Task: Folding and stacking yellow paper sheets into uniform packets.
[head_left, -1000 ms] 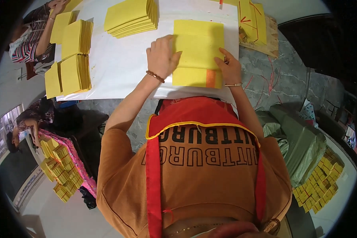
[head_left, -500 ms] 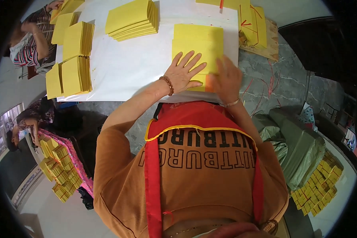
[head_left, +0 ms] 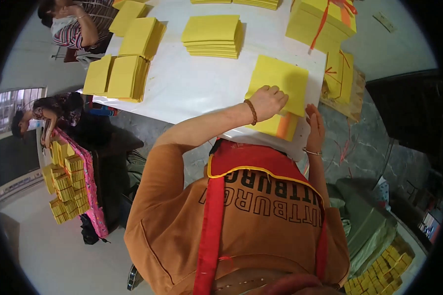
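Observation:
In front of me a yellow paper sheet [head_left: 280, 73] lies near the right front corner of the white-covered table [head_left: 174, 86]. Beneath its lower edge shows another yellow piece with an orange stripe [head_left: 283, 127]. My left hand [head_left: 269, 102], with a beaded bracelet at the wrist, is closed on the lower part of the upper sheet; its fingertips are hidden under the curled knuckles. Just off the right edge of the paper is my right hand [head_left: 315, 127], fingers stretched out and holding nothing that I can see.
Stacks of folded yellow paper [head_left: 211, 37] stand farther back and along the left side [head_left: 128, 76]. A large yellow bundle tied with red ribbon [head_left: 325, 22] is at the far right. Two people work at left, one beside a pink-edged table [head_left: 96, 196] piled with yellow bundles.
My left hand has gone from spread flat to curled on the paper. My right hand has moved off the paper to its right side. The whole view has shifted.

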A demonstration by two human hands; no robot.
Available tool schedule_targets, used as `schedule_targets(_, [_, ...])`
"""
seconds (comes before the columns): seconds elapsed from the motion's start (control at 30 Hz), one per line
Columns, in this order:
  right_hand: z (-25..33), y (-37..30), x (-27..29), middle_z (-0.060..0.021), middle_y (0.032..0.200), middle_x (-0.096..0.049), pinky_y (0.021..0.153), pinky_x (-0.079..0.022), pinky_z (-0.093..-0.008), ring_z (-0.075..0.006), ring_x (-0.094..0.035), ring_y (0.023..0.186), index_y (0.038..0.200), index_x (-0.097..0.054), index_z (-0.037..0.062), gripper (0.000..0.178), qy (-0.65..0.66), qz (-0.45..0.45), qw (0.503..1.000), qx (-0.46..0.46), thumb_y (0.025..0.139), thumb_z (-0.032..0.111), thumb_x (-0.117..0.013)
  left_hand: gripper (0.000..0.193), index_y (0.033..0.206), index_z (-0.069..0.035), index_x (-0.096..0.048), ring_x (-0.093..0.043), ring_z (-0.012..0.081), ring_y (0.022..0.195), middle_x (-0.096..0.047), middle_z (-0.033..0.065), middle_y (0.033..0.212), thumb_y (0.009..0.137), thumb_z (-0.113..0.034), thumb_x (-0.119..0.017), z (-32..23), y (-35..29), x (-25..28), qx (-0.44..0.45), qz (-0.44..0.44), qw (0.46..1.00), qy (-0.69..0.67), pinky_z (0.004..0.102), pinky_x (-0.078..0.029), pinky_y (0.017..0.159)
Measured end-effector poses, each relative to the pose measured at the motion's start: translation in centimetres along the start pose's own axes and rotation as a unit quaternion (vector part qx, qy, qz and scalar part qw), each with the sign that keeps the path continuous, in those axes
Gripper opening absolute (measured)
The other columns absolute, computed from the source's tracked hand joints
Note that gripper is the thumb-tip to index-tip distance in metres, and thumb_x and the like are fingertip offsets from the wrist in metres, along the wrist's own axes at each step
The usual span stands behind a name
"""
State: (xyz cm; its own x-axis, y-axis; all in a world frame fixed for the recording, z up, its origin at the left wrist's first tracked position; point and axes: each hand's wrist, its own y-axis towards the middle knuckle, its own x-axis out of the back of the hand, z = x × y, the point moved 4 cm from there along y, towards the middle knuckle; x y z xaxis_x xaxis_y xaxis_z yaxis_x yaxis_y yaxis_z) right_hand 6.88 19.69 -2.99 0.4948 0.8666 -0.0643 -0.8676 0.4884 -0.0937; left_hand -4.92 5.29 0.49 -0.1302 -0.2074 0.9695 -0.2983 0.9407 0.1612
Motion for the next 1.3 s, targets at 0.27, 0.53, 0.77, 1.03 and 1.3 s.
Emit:
schedule_targets(0.27, [-2.3,-0.9,0.6,-0.0092,0.108,-0.058,0.088,-0.042,-0.0304,-0.0170,-0.055,0.100,0.116,-0.052,-0.0016,0.032,-0.039,-0.090,0.994,-0.057,0.094,0.019,-0.043,0.052,0.115,-0.017,-0.056,-0.053,0.0245,0.099,-0.059,0.0024,0.109,0.068,0.004,-0.049,11.3,-2.1,15.4,0.094,-0.293,0.944,0.122,0.0385,-0.037,0.083])
schedule_targets(0.53, [-4.4,-0.6,0.9,-0.0113,0.103,-0.060,0.085,-0.043,-0.0280,-0.0159,-0.056,0.095,0.111,-0.054,-0.0045,0.030,-0.028,-0.053,0.998,-0.003,0.093,0.017,-0.045,0.061,0.125,-0.025,-0.046,-0.045,0.0247,0.111,-0.051,-0.0004,0.122,0.071,0.003,-0.053,22.1,-4.2,8.2,0.217,-0.134,0.956,0.145,0.0408,-0.030,0.091])
schedule_targets(0.77, [-3.4,-0.6,0.2,-0.0096,0.103,-0.060,0.085,-0.042,-0.0269,-0.0148,-0.055,0.095,0.109,-0.056,-0.0034,0.029,-0.096,-0.051,0.994,-0.001,0.092,0.017,-0.045,0.059,0.127,-0.024,-0.042,-0.043,0.0264,0.114,-0.045,0.0024,0.128,0.075,0.001,-0.050,23.1,-4.4,6.0,0.214,-0.041,0.971,0.099,0.0454,-0.029,0.094])
schedule_targets(1.03, [-3.0,-0.7,0.0,-0.0079,0.104,-0.059,0.083,-0.042,-0.0250,-0.0131,-0.054,0.094,0.110,-0.055,-0.0028,0.026,-0.094,-0.043,0.995,0.006,0.090,0.012,-0.049,0.063,0.135,-0.019,-0.027,-0.026,0.0340,0.125,-0.023,0.0122,0.140,0.077,-0.008,-0.049,21.9,-5.7,2.3,0.222,-0.014,0.960,0.170,0.0477,-0.024,0.100])
schedule_targets(1.3, [-4.0,0.0,0.4,-0.0084,0.106,-0.058,0.083,-0.043,-0.0254,-0.0132,-0.055,0.094,0.112,-0.054,-0.0019,0.027,-0.080,-0.030,0.996,-0.006,0.088,0.010,-0.052,0.073,0.134,-0.021,-0.029,-0.027,0.0318,0.125,-0.029,0.0107,0.138,0.070,-0.021,-0.062,22.1,-5.1,5.1,0.214,-0.016,0.972,0.092,0.0486,-0.022,0.099])
